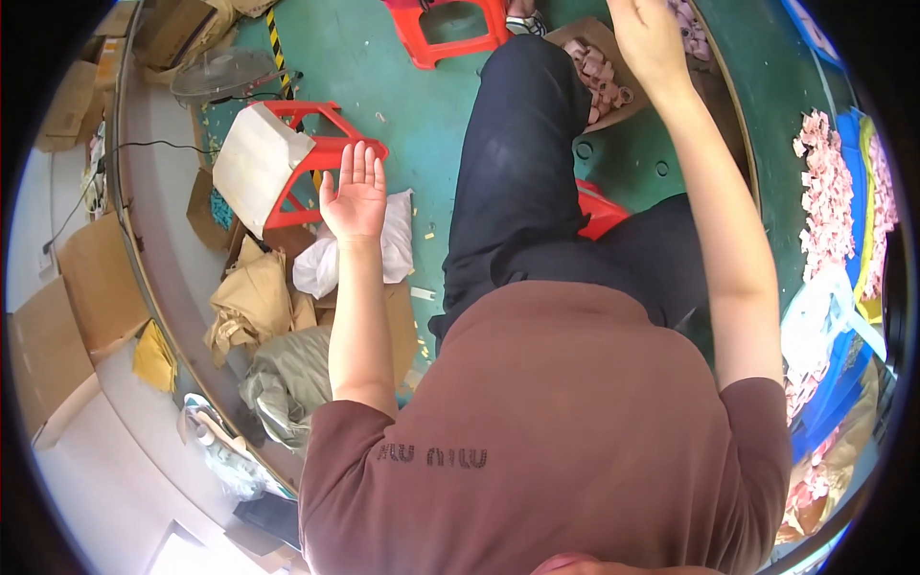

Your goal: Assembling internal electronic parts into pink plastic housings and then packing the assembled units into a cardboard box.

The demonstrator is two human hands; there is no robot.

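My left hand (355,192) is raised with the palm showing and the fingers straight, and it holds nothing. It hovers over a white plastic bag (395,251), next to a tipped red stool (326,153). My right hand (648,36) reaches far forward to the top edge of the picture, above a cardboard box (586,36) of small pink tube pieces (602,81). Its fingertips are cut off by the edge, so whether it grips anything is hidden. My dark trousers (522,182) and brown shirt (565,431) fill the middle.
A second red stool (450,34) stands ahead on the green floor (383,77). A fan (230,72), cardboard boxes (101,278) and crumpled brown paper (251,302) lie at the left. Heaps of pink pieces (829,196) and blue bins (834,383) are at the right.
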